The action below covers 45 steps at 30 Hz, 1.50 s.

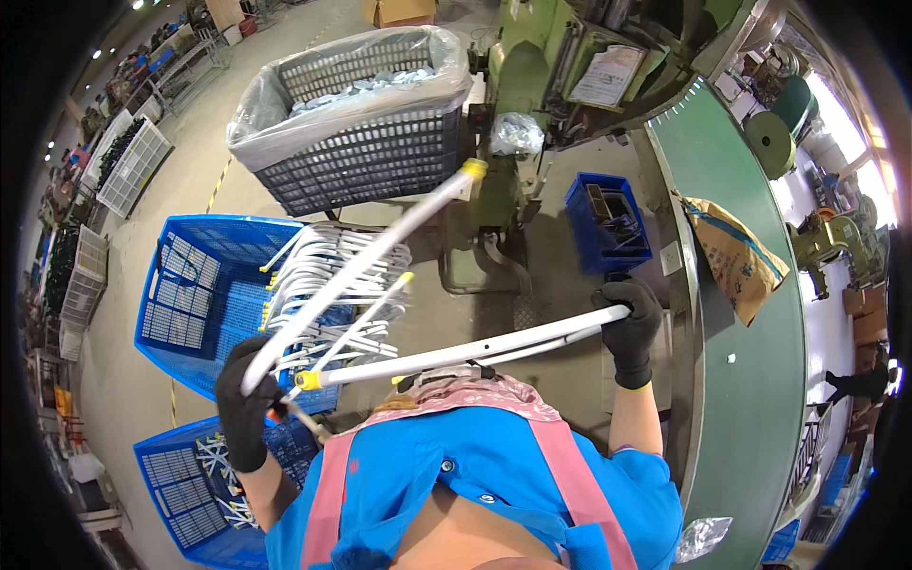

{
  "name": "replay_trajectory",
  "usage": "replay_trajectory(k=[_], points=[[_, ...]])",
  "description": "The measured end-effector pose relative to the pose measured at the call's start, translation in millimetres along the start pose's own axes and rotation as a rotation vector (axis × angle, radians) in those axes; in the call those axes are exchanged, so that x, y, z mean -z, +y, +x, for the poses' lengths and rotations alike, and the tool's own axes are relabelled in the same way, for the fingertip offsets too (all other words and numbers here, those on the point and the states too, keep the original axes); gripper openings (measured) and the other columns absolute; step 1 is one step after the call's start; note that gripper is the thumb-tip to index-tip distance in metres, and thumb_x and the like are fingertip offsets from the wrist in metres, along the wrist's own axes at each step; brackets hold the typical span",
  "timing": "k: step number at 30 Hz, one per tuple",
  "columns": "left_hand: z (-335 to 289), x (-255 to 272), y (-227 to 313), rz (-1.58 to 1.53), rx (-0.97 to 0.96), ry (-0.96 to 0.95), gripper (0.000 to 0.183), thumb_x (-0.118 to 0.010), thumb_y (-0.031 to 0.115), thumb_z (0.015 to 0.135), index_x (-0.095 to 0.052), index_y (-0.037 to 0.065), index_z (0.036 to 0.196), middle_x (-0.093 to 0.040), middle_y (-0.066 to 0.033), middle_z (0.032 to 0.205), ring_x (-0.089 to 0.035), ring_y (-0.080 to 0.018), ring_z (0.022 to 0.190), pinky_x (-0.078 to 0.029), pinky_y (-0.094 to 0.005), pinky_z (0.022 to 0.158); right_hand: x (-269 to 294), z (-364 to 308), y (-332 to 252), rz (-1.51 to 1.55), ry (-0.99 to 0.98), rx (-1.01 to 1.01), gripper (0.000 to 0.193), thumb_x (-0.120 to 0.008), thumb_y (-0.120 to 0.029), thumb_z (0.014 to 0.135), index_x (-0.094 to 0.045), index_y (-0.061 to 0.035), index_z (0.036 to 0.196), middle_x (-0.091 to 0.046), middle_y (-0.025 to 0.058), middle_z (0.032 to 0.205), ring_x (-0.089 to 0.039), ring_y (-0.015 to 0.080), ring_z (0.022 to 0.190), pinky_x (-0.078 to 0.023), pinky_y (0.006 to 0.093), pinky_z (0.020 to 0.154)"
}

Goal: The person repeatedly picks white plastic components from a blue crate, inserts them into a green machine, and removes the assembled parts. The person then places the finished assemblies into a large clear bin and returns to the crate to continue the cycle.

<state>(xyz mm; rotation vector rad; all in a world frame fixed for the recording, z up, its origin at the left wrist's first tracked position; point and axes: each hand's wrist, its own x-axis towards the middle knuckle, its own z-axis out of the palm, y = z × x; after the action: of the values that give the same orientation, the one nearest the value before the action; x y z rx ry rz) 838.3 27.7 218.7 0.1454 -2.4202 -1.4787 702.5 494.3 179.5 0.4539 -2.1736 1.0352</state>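
Observation:
My left hand [245, 404], in a black glove, is closed round the lower end of a long white tube [375, 261]. This tube slants up and away to the right and ends in a yellow cap [474, 169]. My right hand [632, 328], gloved in black too, grips the right end of a second white tube [465, 355]. That one lies almost level before my waist, with a small dark hole midway and a yellow fitting [307, 380] near my left hand. A thinner white rod runs just behind it. Whether these pieces are joined is hidden at my left hand.
A blue crate [204, 228] at left has many bent white tubes [328, 275] piled beside it. Nearer stands another blue crate [176, 484] with white parts. Ahead are a lined grey basket [370, 157], a green machine [521, 81] and a small blue bin [608, 249]. A green table [750, 399] runs along the right.

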Motion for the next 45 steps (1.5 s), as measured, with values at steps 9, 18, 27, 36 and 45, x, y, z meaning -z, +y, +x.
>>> replay_trajectory(k=[9,18,27,36,45], points=[[96,-118,20,-0.367,0.31,-0.677,0.042,-0.076,0.019,0.079,-0.064,-0.001,0.114,-0.07,-0.0104,0.09,-0.068,-0.0147,0.073,-0.053,-0.0258,0.064,38,-22,96,-0.226,-0.047,-0.204,0.015,-0.074,-0.004,0.068,-0.062,-0.0065,0.077,-0.062,0.0098,0.074,-0.06,0.028,0.071,-0.047,0.0364,0.067],[217,-200,-3,-0.339,0.033,-1.13,0.037,-0.072,0.007,0.081,-0.064,0.001,0.117,-0.071,-0.0092,0.099,-0.063,-0.0107,0.084,-0.051,-0.027,0.077,-12,3,85,-0.697,-0.298,0.167,0.017,-0.072,-0.021,0.072,-0.061,-0.014,0.082,-0.052,0.0116,0.119,-0.049,0.0334,0.114,-0.038,0.0524,0.096],[469,-216,-60,-0.368,-0.228,-0.884,0.026,-0.067,0.016,0.086,-0.067,0.001,0.107,-0.069,-0.0092,0.098,-0.063,-0.0185,0.093,-0.049,-0.0306,0.083,-79,55,85,-0.358,-0.539,0.064,0.022,-0.064,-0.021,0.071,-0.069,-0.015,0.092,-0.061,0.0101,0.101,-0.062,0.0286,0.088,-0.05,0.0413,0.071],[721,-346,-273,0.471,-0.631,-0.837,0.032,-0.052,0.023,0.091,-0.062,0.002,0.113,-0.064,-0.0123,0.105,-0.059,-0.0211,0.096,-0.045,-0.0333,0.088,-119,71,78,-0.597,-0.644,-0.334,0.014,-0.059,-0.027,0.081,-0.068,-0.0204,0.09,-0.057,0.0056,0.093,-0.061,0.0247,0.085,-0.051,0.0383,0.065],[691,-357,-276,0.05,-0.117,-0.839,0.035,-0.045,0.025,0.094,-0.059,0.002,0.117,-0.063,-0.0174,0.111,-0.058,-0.0318,0.104,-0.044,-0.0385,0.091,-137,62,76,-0.639,-0.631,-0.388,0.023,-0.057,-0.025,0.082,-0.068,-0.0251,0.102,-0.059,0.0058,0.094,-0.063,0.0247,0.084,-0.053,0.0383,0.06]])
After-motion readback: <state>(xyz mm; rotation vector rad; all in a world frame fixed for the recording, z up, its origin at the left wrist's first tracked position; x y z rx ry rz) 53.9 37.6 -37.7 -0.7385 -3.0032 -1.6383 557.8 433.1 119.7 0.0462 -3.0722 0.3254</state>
